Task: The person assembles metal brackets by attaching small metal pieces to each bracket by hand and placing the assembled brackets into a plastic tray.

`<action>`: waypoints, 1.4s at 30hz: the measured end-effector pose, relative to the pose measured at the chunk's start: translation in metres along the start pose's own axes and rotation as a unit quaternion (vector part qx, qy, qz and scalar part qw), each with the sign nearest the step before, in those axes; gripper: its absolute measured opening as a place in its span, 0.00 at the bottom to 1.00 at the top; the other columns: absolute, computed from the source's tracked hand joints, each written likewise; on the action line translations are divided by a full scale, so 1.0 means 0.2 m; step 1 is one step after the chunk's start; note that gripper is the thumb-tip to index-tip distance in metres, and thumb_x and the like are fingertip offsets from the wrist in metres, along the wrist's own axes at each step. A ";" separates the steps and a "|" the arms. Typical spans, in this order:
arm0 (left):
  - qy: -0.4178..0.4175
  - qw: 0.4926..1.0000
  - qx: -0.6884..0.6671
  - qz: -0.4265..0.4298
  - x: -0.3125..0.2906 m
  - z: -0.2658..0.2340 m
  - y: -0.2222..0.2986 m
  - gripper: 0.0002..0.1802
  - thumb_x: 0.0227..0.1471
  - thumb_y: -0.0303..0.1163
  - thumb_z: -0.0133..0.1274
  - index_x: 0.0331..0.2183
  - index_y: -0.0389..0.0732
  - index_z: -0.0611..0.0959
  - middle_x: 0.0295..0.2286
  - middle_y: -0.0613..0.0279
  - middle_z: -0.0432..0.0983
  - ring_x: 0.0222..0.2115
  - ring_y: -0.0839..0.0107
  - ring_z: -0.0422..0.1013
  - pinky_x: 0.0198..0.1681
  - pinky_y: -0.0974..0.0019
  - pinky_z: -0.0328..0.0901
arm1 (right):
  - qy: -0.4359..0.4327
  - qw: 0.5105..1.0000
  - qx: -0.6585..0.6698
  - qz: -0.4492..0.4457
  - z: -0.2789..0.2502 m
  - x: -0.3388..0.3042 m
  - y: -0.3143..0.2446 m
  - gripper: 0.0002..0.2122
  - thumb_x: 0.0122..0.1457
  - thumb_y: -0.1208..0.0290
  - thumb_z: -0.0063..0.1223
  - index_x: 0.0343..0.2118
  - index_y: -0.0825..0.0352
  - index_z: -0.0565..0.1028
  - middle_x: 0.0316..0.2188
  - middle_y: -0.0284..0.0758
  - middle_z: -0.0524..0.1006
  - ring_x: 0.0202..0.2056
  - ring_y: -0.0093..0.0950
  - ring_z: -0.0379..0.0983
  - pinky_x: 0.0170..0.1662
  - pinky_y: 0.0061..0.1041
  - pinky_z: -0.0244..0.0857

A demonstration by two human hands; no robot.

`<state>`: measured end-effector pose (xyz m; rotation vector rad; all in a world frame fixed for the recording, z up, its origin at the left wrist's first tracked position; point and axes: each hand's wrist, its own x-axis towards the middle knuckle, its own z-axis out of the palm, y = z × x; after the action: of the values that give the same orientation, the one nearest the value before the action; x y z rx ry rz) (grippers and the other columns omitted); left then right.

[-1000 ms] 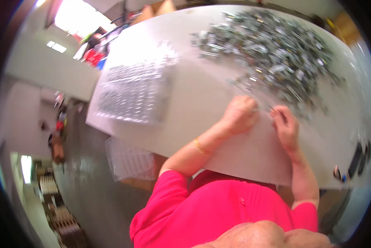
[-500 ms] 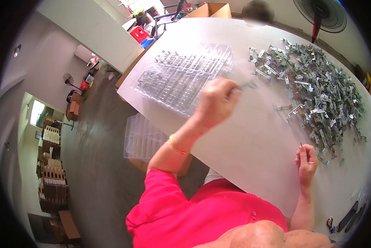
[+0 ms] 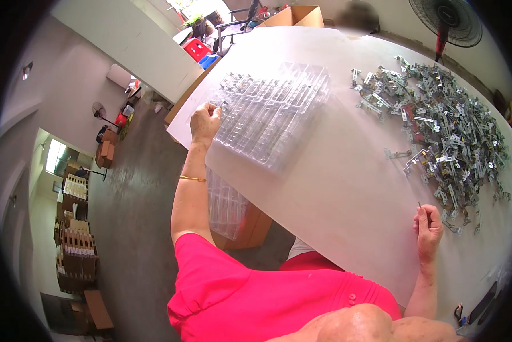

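My left hand (image 3: 205, 121), its fingers pinched, is at the left edge of a clear plastic tray (image 3: 255, 149) with long narrow slots. A small metal bracket (image 3: 222, 105) shows at its fingertips, low in the tray. More metal brackets lie in the slots at the tray's far left; glare hides part of the far side. Close to the table's right side, my right hand (image 3: 429, 228) is closed, and a thin dark pin-like piece (image 3: 419, 204) sticks up between thumb and finger. A big heap of metal brackets (image 3: 452, 131) lies beyond it.
Below the table edge, another clear tray (image 3: 224, 208) rests on a cardboard box (image 3: 253, 228). Black-handled tools (image 3: 484, 305) lie at the lower right of the white table (image 3: 336, 188). A fan (image 3: 447, 23) stands behind the far edge.
My left hand has swung left from the table's middle to the tray's left edge, carrying a metal bracket. My right hand has hardly moved and keeps its thin piece.
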<state>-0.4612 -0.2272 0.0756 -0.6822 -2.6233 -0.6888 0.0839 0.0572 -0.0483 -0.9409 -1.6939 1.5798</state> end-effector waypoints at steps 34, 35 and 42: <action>0.058 0.934 -0.037 0.349 -0.44 0.08 0.84 0.01 0.50 0.26 0.59 0.28 0.41 0.82 0.28 0.61 0.76 0.33 0.59 0.72 0.43 0.56 0.63 | -0.016 0.995 -0.065 -0.076 0.05 0.00 -0.05 0.02 0.63 0.75 0.55 0.35 0.65 0.77 0.22 0.26 0.72 0.23 0.13 0.64 0.25 0.17 0.58; 0.044 0.921 -0.076 0.381 -0.52 0.11 0.93 0.02 0.49 0.25 0.59 0.28 0.41 0.81 0.27 0.61 0.76 0.34 0.60 0.72 0.43 0.57 0.63 | -0.053 0.993 -0.059 -0.092 0.05 -0.01 -0.07 0.02 0.63 0.75 0.56 0.34 0.66 0.77 0.22 0.26 0.72 0.23 0.14 0.64 0.25 0.18 0.59; -0.055 0.841 -0.203 0.499 -0.97 0.44 1.44 0.05 0.46 0.23 0.60 0.29 0.41 0.81 0.28 0.60 0.75 0.33 0.60 0.72 0.43 0.58 0.63 | -0.127 0.973 -0.088 -0.172 0.02 -0.06 -0.09 0.02 0.59 0.76 0.59 0.33 0.68 0.77 0.25 0.32 0.76 0.25 0.21 0.69 0.29 0.22 0.64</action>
<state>-0.1667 -0.0290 0.0251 -2.0259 -1.7582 -0.8339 0.0865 0.0441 -0.0309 -0.5018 -2.0725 1.3771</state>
